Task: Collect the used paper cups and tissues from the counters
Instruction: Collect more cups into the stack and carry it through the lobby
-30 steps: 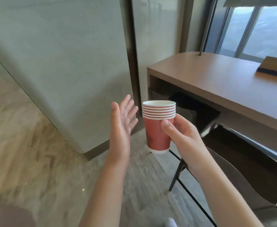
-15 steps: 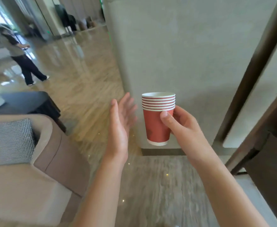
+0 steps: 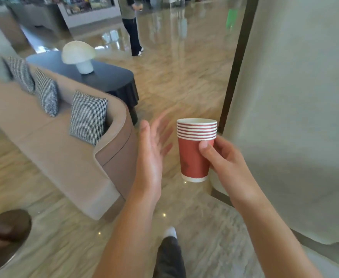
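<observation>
A stack of several red paper cups [image 3: 193,153] with white rims is upright in front of me at chest height. My right hand [image 3: 222,159] grips it from the right, thumb across the front just below the rims. My left hand [image 3: 151,155] is raised just left of the stack with straight fingers, slightly blurred, apart from the cups and holding nothing. No tissues are in view.
A curved beige sofa [image 3: 68,157] with checkered cushions stands to the left, a black table [image 3: 108,79] with a white mushroom lamp [image 3: 78,55] behind it. A grey pillar [image 3: 297,117] fills the right. A person [image 3: 132,27] stands far off on the polished floor. A dark round surface [image 3: 2,233] sits at lower left.
My view has swung left, away from the wooden desk and past the pillar, to the sofa and open lobby. Both hands keep the same pose, the right still gripping the cup stack.
</observation>
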A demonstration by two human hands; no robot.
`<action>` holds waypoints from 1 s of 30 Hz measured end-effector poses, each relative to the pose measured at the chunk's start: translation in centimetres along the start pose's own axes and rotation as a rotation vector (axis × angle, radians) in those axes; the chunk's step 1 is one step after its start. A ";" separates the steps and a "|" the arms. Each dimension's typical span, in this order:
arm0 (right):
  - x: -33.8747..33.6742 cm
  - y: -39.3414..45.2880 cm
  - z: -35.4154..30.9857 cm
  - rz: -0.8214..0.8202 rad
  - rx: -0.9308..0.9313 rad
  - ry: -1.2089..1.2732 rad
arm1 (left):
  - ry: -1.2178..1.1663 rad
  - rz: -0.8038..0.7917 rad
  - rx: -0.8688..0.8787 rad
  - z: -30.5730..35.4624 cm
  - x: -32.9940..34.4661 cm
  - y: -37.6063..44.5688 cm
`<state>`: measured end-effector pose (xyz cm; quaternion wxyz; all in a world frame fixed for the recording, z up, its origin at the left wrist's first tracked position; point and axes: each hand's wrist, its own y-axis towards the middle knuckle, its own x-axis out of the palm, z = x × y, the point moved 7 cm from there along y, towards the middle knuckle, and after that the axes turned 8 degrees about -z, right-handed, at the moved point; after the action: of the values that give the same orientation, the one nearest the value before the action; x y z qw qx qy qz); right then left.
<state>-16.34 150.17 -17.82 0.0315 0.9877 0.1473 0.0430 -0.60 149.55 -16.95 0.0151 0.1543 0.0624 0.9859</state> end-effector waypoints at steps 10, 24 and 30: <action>0.8 17.2 -0.4 0.047 -0.022 -0.073 | -0.011 -0.030 0.047 1.0 -6.7 18.3; 2.6 34.3 0.7 0.048 -0.044 -0.084 | -0.027 -0.065 0.005 -0.1 -13.4 33.2; 2.8 42.3 3.7 -0.003 0.009 -0.058 | -0.024 0.013 -0.039 -1.9 -17.7 39.2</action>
<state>-1.18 110.46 -18.08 0.0317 0.9884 0.1480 0.0134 15.22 109.57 -19.06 0.0123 0.1663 0.0422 0.9851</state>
